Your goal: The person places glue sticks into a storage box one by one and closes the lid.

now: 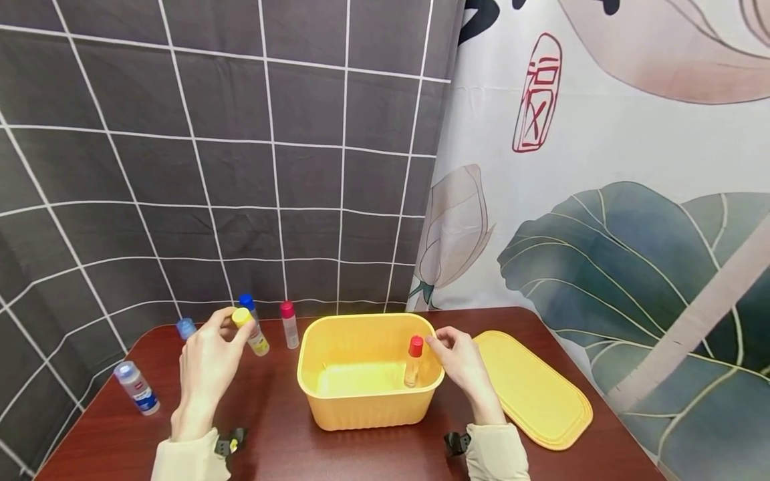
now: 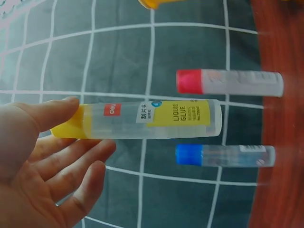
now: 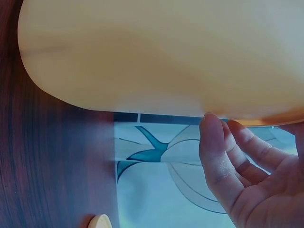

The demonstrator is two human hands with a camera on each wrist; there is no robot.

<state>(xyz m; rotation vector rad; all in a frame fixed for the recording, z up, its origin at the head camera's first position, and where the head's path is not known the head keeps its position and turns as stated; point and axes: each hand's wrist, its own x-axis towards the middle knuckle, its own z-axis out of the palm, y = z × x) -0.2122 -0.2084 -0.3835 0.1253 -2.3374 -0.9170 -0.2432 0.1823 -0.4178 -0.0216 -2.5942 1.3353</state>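
Note:
My left hand (image 1: 207,364) pinches the yellow cap of a liquid glue bottle (image 2: 152,118) between thumb and fingers. The bottle is clear with a yellow label and hangs upright to the left of a yellow plastic box (image 1: 373,403). Thumb and fingertips of my right hand (image 1: 462,364) grip the right rim of the box. Inside, near that rim, a glue bottle with a red cap (image 1: 412,364) stands upright. Behind the held bottle are a blue-capped bottle (image 2: 225,156) and a pink-red-capped bottle (image 2: 242,82), both standing on the table.
At the left stand a bottle with a pale blue cap (image 1: 137,389) and another blue-capped bottle (image 1: 186,327), partly hidden by my left hand. A flat yellow lid (image 1: 535,391) lies right of the box. Gridded dark cloth (image 1: 228,167) hangs behind the brown table (image 1: 271,441).

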